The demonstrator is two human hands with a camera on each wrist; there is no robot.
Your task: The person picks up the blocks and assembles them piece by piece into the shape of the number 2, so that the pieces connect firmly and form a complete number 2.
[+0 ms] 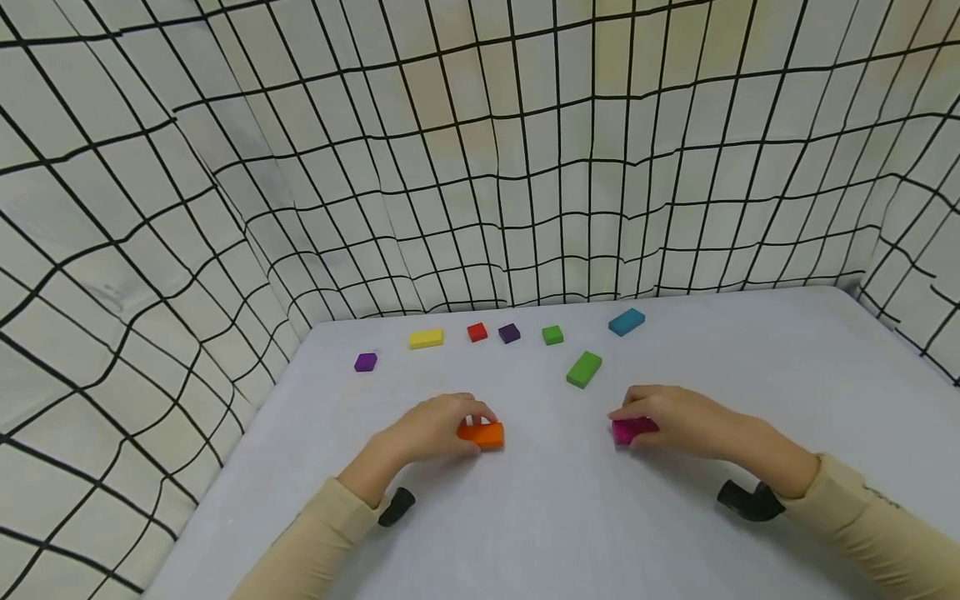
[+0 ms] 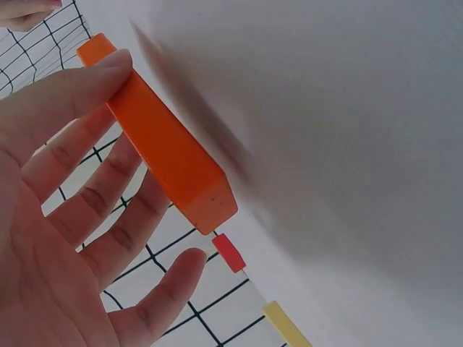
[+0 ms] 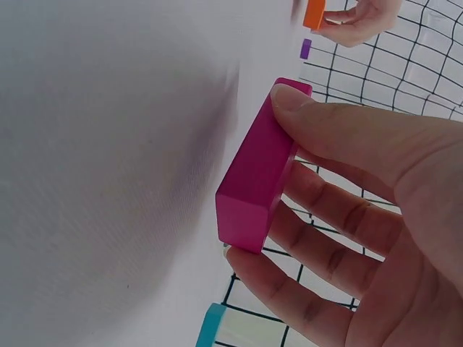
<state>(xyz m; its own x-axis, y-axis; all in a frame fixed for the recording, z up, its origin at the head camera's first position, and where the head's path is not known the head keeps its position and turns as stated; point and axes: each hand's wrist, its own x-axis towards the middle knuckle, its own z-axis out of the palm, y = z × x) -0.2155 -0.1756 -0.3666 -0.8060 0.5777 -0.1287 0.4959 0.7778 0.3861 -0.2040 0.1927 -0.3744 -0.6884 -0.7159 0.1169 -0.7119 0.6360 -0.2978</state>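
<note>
Principal hazard: a block turning or slipping in the grip. The orange block [image 1: 486, 436], in the left hand [image 1: 442, 427], is pinched with the thumb toward one end, so much of its length projects unsupported; a loosened thumb or a knock on the free end could tip it. The magenta block [image 1: 627, 428], in the right hand [image 1: 678, 423], is gripped likewise and carries the same risk. Both appear slightly raised, their shadows lying apart from them on the bench [image 1: 540, 525]; release at this height could let either drop and roll onto another face. Secondary hazard: the long green block [image 1: 584, 369] lies just beyond the right hand, toward the net [image 1: 555, 192], and a careless forward sweep could nudge it. The dark wrist devices [image 1: 397, 507] hang beneath the forearms and could scrape the bench if the wrists dip. Pose: the forearms, in beige sleeves [image 1: 315, 533], converge from the near corners, with the hands well apart and the two blocks between them. On each hand the thumb bears on the near side of the block and curled fingers back the far side; on the left, one finger extends clear of the block's end.
</note>
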